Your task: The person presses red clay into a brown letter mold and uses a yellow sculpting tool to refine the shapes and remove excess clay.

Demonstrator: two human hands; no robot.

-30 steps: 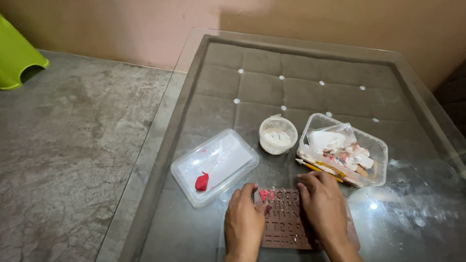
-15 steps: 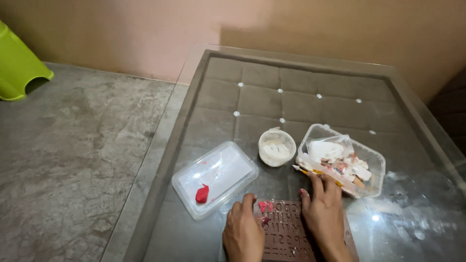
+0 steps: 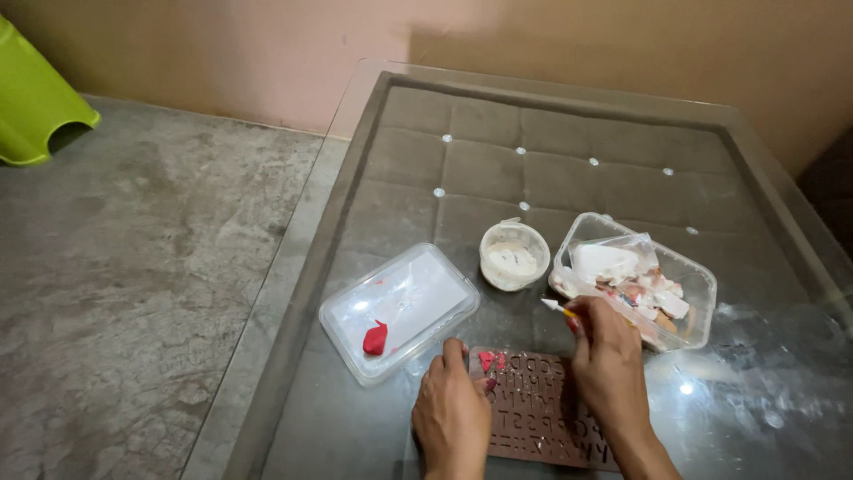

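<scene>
A brown letter mould (image 3: 542,409) lies on the glass table (image 3: 400,151) near its front edge. Red paste fills a few cavities at the mould's upper left corner. My left hand (image 3: 451,411) presses on that corner, thumb beside the red paste. My right hand (image 3: 611,369) rests on the mould's upper right part and grips a thin yellow tool (image 3: 562,310) whose pale tip points left. A clear plastic lid (image 3: 400,311) with a lump of red paste (image 3: 376,339) on it lies just left of my left hand.
A small white cup (image 3: 514,254) of pale powder stands behind the mould. A clear tub (image 3: 689,276) with bags and pieces of pale material sits at the right. A green plastic stool (image 3: 35,102) stands on the concrete floor at far left.
The view has tilted so the hands sit lower in frame. My right hand has lifted its fingers slightly, with the yellow tool now showing above them. My left hand stays on the mould corner.
</scene>
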